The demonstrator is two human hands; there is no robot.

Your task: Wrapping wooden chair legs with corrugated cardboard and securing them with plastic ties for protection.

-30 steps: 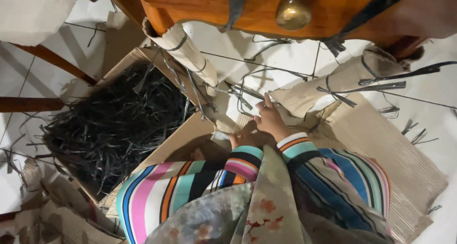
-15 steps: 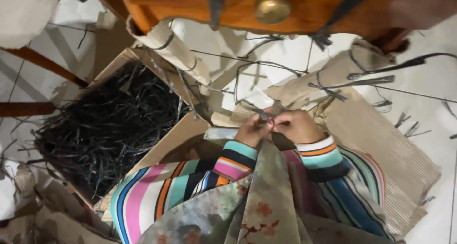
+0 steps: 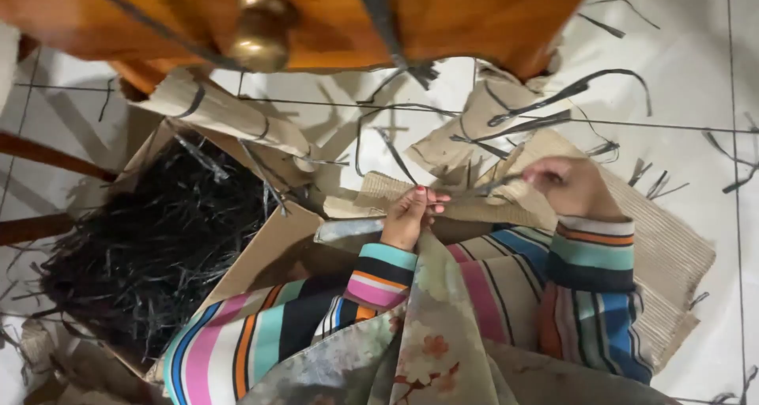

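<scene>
Stretched between both hands, a thin dark strip (image 3: 484,190) runs flat and narrow, like a split strand, just right of the open cardboard box (image 3: 269,251). That box holds a tangled heap of black strips (image 3: 150,247). Left hand (image 3: 409,214) pinches one end with curled fingers; right hand (image 3: 571,185), fisted, grips the other end over ribbed corrugated cardboard (image 3: 664,255).
</scene>
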